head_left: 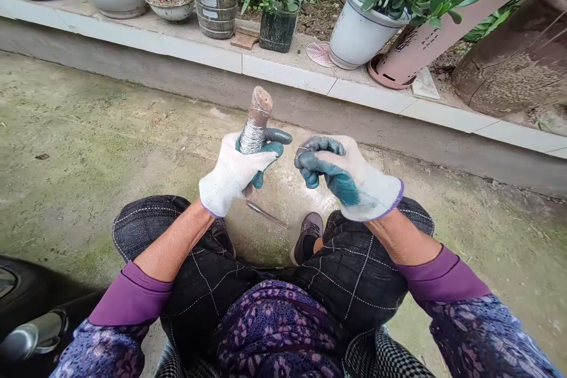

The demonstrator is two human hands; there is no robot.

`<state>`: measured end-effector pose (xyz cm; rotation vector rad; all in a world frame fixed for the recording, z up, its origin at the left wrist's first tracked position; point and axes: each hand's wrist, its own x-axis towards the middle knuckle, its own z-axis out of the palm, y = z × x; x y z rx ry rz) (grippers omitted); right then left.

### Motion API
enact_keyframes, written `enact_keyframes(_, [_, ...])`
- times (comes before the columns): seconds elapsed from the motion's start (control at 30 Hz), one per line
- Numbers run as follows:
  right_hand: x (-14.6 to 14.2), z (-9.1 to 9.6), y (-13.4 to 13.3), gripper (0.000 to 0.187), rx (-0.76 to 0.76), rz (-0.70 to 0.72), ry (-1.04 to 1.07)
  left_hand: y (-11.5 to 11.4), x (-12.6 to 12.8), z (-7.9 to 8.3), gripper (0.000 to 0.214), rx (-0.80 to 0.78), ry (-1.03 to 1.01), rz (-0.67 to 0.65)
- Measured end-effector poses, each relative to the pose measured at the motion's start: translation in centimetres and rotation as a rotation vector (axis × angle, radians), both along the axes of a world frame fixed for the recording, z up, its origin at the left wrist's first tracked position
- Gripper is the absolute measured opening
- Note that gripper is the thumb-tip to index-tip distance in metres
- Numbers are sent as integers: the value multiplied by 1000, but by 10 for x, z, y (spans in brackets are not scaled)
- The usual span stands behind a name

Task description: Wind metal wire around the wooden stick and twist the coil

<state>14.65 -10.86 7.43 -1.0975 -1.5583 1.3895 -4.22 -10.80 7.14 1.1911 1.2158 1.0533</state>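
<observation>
My left hand (pixel 234 168), in a white knit glove with a dark green coated palm, is wrapped round a wooden stick (pixel 260 103). Silvery wire (pixel 251 137) is wound in many turns about the stick, just below its blunt upper end. To the right, my right hand (pixel 341 174) wears a matching glove with fingers curled in a pinch. A fine wire end (pixel 302 150) loops out at its fingertips; whether it runs across to the wound wire cannot be made out. Below my left hand a thin brown rod (pixel 266 214) slants down; I cannot tell whether it joins the stick.
Ahead runs a low tiled ledge (pixel 283 74) with potted plants, among them a white pot (pixel 358 32) and a tall pink pot (pixel 410 50). A large brown log-like piece (pixel 509 59) stands at right. Dark equipment with a metal cylinder (pixel 33 333) is at lower left. Mossy concrete (pixel 88 147) lies underfoot.
</observation>
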Motion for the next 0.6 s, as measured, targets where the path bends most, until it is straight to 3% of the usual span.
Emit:
enact_keyframes(0.07, [1, -4, 1, 19, -100, 69, 77, 2, -1, -1, 30, -7, 1, 17])
enact_keyframes(0.13, [2, -5, 0, 20, -101, 98, 59, 3, -2, -2, 30, -6, 14, 23])
enact_keyframes(0.2, [2, -2, -2, 18, 23, 53, -84, 4, -3, -1, 29, -3, 42, 25])
enact_keyframes(0.4, [7, -2, 1, 7, 712, -248, -921, -3, 2, -2, 23, -75, 42, -6])
enact_keyframes(0.5, [10, -13, 12, 11, 834, -262, -1098, -8, 10, -9, 23, -154, -45, -69])
enact_keyframes(0.6, [15, -23, 26, 12, 769, -259, -1007, -7, 13, -14, 25, -213, -138, -79])
